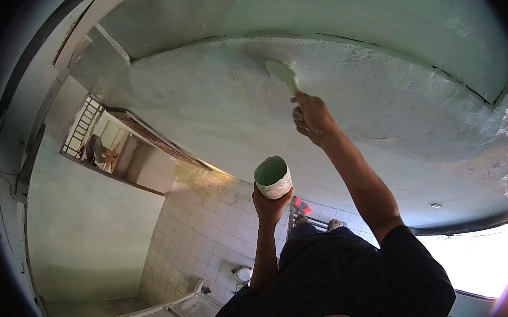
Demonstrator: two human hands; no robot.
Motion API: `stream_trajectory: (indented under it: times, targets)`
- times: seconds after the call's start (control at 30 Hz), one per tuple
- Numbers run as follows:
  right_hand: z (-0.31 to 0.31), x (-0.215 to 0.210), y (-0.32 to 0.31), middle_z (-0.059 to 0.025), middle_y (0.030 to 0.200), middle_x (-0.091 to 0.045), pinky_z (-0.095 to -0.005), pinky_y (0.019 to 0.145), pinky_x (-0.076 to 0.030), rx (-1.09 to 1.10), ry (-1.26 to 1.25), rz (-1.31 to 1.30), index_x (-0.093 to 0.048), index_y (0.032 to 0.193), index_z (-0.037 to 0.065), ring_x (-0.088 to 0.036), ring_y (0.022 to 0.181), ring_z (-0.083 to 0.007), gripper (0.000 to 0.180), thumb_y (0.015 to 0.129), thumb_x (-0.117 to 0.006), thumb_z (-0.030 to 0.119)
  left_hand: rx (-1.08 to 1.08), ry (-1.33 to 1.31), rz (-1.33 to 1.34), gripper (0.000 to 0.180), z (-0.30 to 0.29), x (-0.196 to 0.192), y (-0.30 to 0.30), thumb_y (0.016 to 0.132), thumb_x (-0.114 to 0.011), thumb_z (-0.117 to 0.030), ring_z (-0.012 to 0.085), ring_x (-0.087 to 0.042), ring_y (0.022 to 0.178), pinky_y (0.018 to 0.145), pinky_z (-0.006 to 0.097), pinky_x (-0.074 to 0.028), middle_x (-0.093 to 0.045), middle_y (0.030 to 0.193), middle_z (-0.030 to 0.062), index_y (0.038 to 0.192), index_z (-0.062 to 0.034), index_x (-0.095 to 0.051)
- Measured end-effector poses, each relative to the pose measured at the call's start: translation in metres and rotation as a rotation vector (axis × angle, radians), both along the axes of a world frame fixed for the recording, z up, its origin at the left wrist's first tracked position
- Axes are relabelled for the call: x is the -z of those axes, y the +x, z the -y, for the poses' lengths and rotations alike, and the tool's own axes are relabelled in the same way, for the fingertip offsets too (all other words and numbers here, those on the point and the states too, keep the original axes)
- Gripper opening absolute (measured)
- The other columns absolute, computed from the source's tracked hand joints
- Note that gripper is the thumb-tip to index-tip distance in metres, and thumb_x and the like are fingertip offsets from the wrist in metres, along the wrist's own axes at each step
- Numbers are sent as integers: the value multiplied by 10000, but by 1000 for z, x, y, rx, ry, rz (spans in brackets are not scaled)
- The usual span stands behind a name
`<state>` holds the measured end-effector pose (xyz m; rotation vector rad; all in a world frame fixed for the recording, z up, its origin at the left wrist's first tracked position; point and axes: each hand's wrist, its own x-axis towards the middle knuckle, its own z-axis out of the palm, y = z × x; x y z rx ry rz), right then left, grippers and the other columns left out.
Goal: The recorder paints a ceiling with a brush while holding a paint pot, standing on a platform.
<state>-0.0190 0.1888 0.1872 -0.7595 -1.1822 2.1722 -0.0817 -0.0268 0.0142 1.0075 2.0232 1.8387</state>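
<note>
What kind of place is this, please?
Probably a small bare room being repainted, perhaps a bathroom or kitchen. The tiled wall and the patchy green ceiling suggest it, as do the brush in the right hand and the paint pot in the left hand.

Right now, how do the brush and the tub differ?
The brush is flat and thin, raised in the right hand against the ceiling; the tub is round and open-topped, held lower on the left hand, clear of the ceiling. Both carry pale green paint.
</note>
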Motion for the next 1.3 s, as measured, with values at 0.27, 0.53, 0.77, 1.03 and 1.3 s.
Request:
stream_trajectory:
  times: [0.27, 0.53, 0.77, 1.03, 1.3]
  targets:
    - [10, 11, -76, 58, 595, -335, -298, 414, -253, -199, -64, -46, -490, 1098, 81, -271, 429, -91, 318, 1086, -485, 398, 7, 9, 52, 704, 4, -2, 1, 658, -969, -202, 294, -731, 959, 889, 436, -579, -730, 1083, 141, 1228, -16, -601]
    - [-25, 16, -39, 30, 598, -341, -341, 432, -274, -62, -205, -122, -492, 959, 88, -314, 449, -131, 212, 1033, -574, 269, 15, -41, 37, 771, 1, 3, -4, 654, -976, -206, 262, -710, 1033, 930, 412, -568, -703, 1167, 137, 1283, -13, -573]
    - [26, 12, 39, 76, 558, -352, -272, 379, -220, 96, -71, -130, -511, 1068, 77, -290, 393, -75, 283, 1079, -528, 360, 31, -98, 29, 814, 2, 3, -6, 648, -981, -201, 248, -699, 1056, 949, 399, -566, -690, 1202, 137, 1317, -10, -557]
    - [-14, -8, -109, 31, 580, -347, -331, 414, -251, -200, -33, -122, -521, 1002, 89, -329, 436, -124, 200, 1045, -552, 282, 58, -6, 55, 683, -7, -3, 5, 676, -957, -182, 270, -725, 995, 911, 418, -574, -722, 1124, 143, 1232, -11, -598]
    - [-14, -15, 81, 69, 602, -395, -250, 388, -258, 213, -102, -189, -524, 870, 160, -351, 438, -62, 225, 1001, -639, 301, 73, -20, 74, 704, -11, 3, -1, 673, -960, -194, 274, -722, 992, 905, 421, -573, -718, 1104, 132, 1245, -14, -592]
